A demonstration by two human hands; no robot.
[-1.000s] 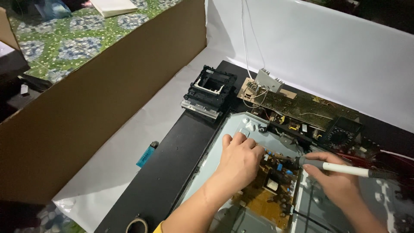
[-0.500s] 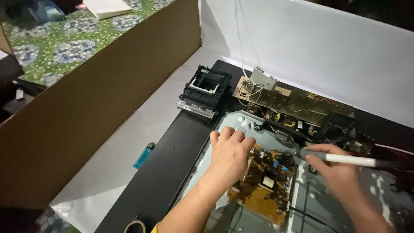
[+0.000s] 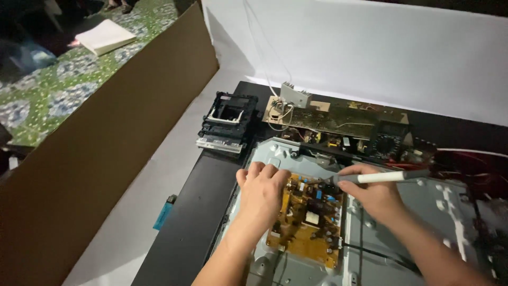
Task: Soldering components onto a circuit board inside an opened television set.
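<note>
Two hands work over the yellow circuit board (image 3: pixel 309 222), which lies in the grey metal chassis (image 3: pixel 402 238) at the bench's near edge. My left hand (image 3: pixel 263 195) presses flat on the board's left side, its grip spread. My right hand (image 3: pixel 373 191) pinches a white-handled tool (image 3: pixel 383 177), tip on the board's far edge. A slip could gouge components or bridge contacts. The tip is hard to make out, and my left palm hides the parts beneath. Farther off, the green board (image 3: pixel 338 117) sits in shadow.

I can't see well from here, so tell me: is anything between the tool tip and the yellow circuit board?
Nothing visible: the tool in the right hand reaches the yellow circuit board directly; the left hand rests on the board's left edge.
</note>
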